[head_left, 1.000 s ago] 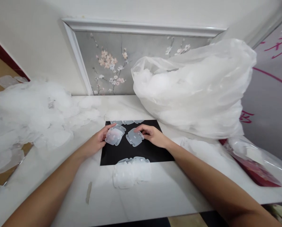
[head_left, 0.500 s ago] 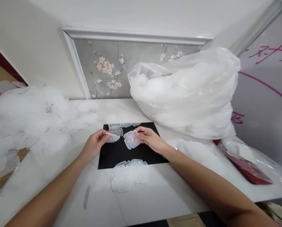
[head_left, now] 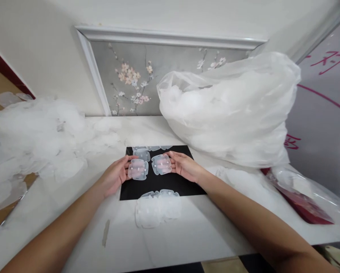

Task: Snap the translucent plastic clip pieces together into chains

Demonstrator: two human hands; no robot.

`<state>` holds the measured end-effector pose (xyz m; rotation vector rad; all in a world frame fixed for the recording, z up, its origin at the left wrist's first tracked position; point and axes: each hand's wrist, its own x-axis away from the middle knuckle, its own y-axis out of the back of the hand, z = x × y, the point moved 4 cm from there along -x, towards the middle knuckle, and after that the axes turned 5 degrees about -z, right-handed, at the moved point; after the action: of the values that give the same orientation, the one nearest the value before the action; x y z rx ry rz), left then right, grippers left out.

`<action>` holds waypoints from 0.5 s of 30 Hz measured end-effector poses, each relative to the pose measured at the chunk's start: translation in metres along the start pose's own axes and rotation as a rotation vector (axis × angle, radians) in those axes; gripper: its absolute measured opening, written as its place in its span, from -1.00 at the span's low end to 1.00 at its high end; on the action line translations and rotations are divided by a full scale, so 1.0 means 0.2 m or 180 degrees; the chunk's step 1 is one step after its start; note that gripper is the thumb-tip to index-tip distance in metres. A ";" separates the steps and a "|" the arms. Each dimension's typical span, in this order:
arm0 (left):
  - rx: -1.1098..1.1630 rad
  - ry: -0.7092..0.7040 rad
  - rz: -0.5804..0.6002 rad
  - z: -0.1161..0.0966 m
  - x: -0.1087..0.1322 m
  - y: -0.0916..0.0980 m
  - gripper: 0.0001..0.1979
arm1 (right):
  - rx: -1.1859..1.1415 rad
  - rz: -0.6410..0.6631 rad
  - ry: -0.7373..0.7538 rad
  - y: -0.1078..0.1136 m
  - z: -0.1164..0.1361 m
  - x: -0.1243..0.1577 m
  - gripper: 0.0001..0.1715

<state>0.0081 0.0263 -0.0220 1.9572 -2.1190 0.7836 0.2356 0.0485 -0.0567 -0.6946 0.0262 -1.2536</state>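
My left hand (head_left: pixel 115 174) holds a translucent plastic piece (head_left: pixel 138 169) by its left edge, just above a black mat (head_left: pixel 161 182). My right hand (head_left: pixel 184 165) holds a second translucent plastic piece (head_left: pixel 161 164) by its right edge. The two pieces face up, side by side, nearly touching. More such pieces (head_left: pixel 150 149) lie at the mat's far edge. A small stack of the same pieces (head_left: pixel 158 207) rests at the mat's near edge, on the white table (head_left: pixel 187 235).
A big clear bag of white plastic pieces (head_left: pixel 229 110) lies at the back right. A loose heap of pieces (head_left: pixel 36 136) spreads over the left. A red packet in plastic (head_left: pixel 303 197) lies at the right. A flower picture (head_left: pixel 147 79) leans against the wall.
Both hands lifted their pieces off the mat and turned them; now they hold them flat and face up, side by side. The camera shifted slightly.
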 end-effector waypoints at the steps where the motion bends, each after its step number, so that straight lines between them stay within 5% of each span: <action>1: -0.0006 -0.0002 0.0019 0.00 0.00 0.00 -0.70 | 0.0015 0.0012 0.0013 0.00 0.00 0.00 -0.68; 6: -0.0365 -0.0156 0.0188 0.00 0.02 0.00 -0.74 | 0.0401 0.0204 0.0093 0.00 0.01 0.03 -0.64; 10: -0.1749 -0.0155 0.1322 0.03 0.14 -0.09 -0.71 | 0.1581 0.1262 -0.0102 -0.08 0.02 0.13 -0.65; 13: -0.2997 -0.0680 0.1793 0.06 0.22 -0.15 -0.73 | 0.2811 0.1904 0.0503 -0.15 0.03 0.19 -0.70; 15: -0.3447 -0.1202 0.1529 0.05 0.21 -0.16 -0.72 | 0.3291 0.1681 0.1131 -0.17 0.05 0.18 -0.74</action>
<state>0.0363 -0.0153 -0.0038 1.0552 -2.4132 -0.6799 0.2236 0.0167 -0.0194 0.4196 -0.1325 -0.7079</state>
